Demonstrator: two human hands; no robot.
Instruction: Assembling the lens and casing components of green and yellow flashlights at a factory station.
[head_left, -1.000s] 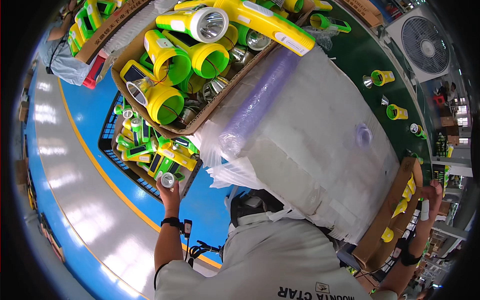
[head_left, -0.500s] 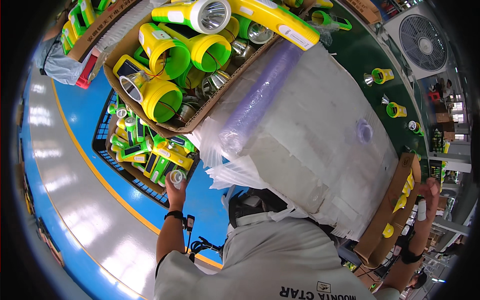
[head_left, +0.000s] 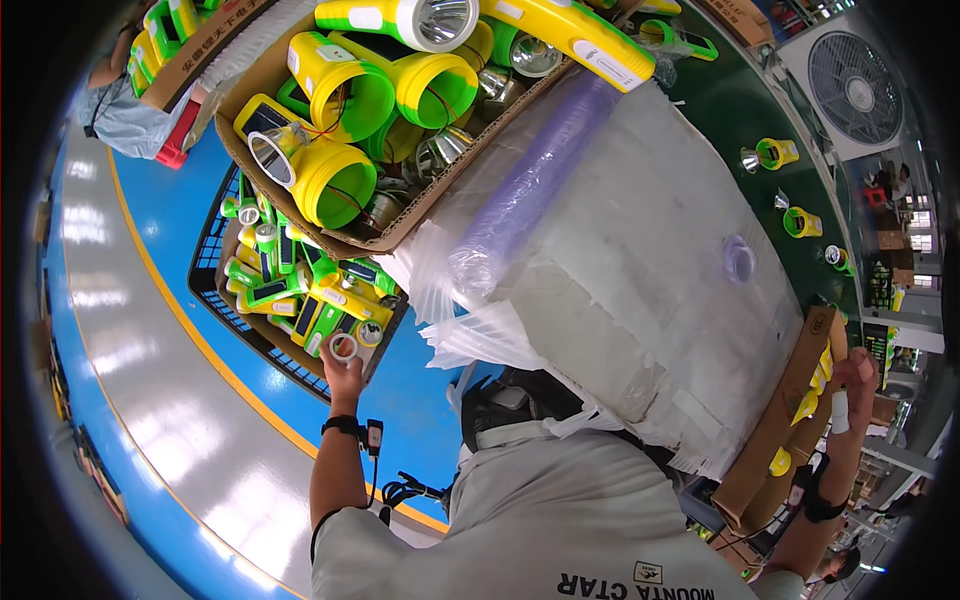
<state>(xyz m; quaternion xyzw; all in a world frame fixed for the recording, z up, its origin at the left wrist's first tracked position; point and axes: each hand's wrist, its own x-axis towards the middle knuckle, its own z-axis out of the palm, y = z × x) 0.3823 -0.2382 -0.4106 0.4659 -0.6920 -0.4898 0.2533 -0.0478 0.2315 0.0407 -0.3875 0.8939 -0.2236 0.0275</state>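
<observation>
By crate (head_left: 254,341), left hand (head_left: 344,378) gripping one white-rimmed piece (head_left: 343,347); right hand (head_left: 856,374): grip unclear; three torches (head_left: 802,222) in row, green bench (head_left: 745,115).

1 cam sits on the person's head, the L one of 2. It looks down past the shirt (head_left: 520,510), v. close at the btm, to the L hand (head_left: 343,377) and R hand (head_left: 856,385). Floor (head_left: 415,420) is farther; fan (head_left: 855,88) is way off, top R. Pic's v. wide w/ a round dark rim.

A boxy fan (head_left: 855,88) stands far right; on the left, a yellow line (head_left: 181,325) curves along the blue floor (head_left: 168,215).
</observation>
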